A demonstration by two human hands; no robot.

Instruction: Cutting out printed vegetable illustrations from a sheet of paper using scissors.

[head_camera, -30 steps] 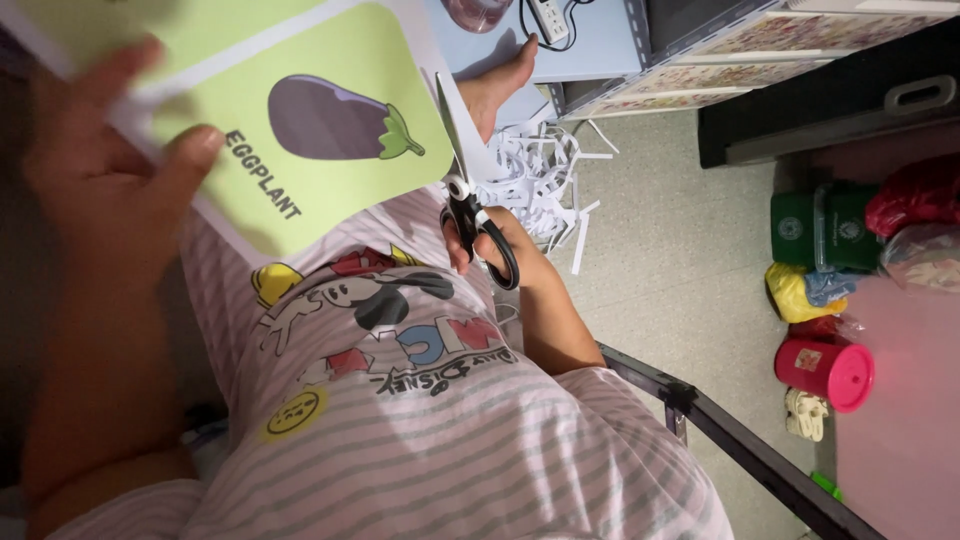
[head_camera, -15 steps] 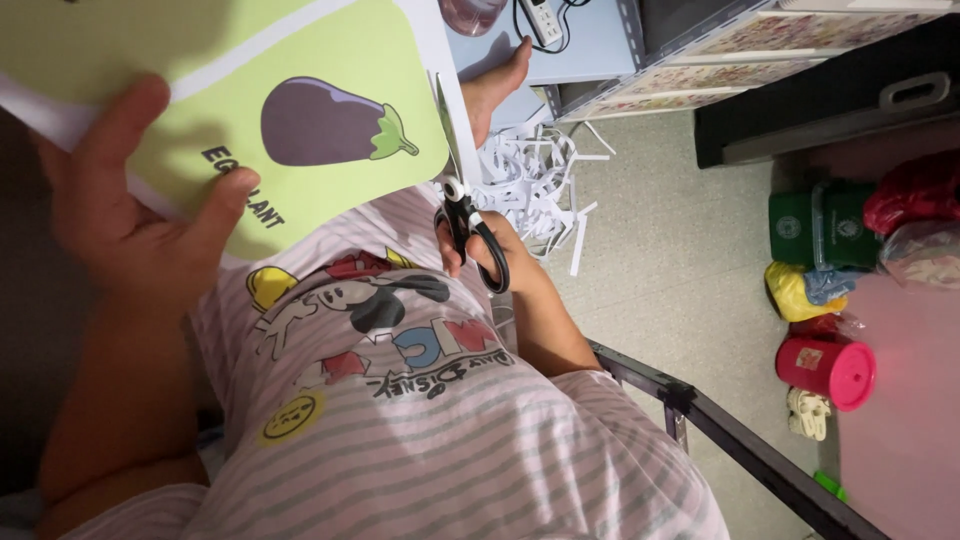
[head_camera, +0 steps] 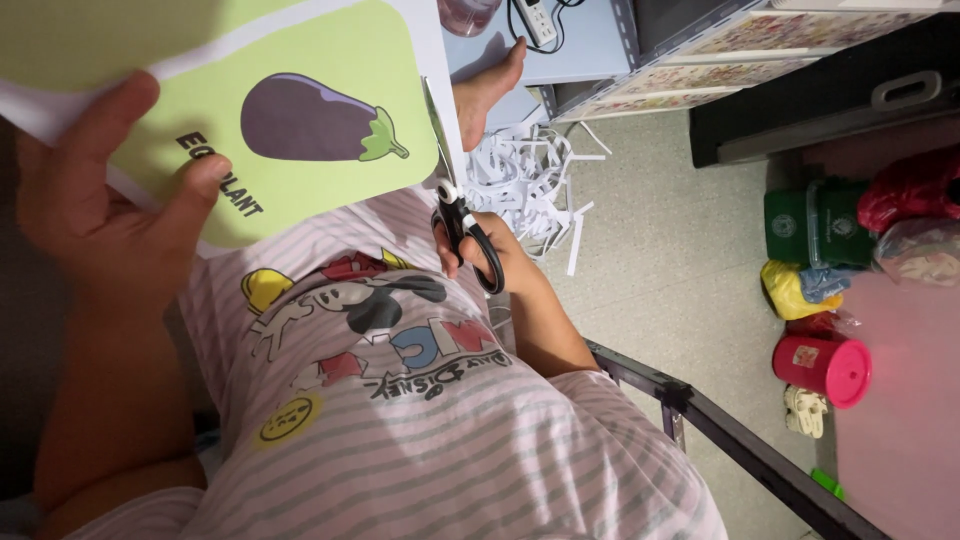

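My left hand (head_camera: 110,210) grips the left edge of a sheet of paper (head_camera: 300,60) printed with light green cards; the nearest card shows a purple eggplant (head_camera: 320,118). My thumb lies over the card's lettering. My right hand (head_camera: 505,262) holds black-handled scissors (head_camera: 462,225), whose blades point up along the right white margin of the sheet. The blades sit at the paper's edge. Below the hands is my striped pink shirt with a cartoon print.
A pile of white paper strips (head_camera: 530,180) lies on the floor beside a bare foot (head_camera: 485,85). A power strip (head_camera: 535,20) sits above. At the right stand green containers (head_camera: 815,220), a pink lidded cup (head_camera: 825,365) and bags. A dark metal frame (head_camera: 720,425) runs diagonally.
The sheet has shifted down and right, so the eggplant card now sits lower. My left thumb has slid further over the lettering. The scissors stay at the right margin.
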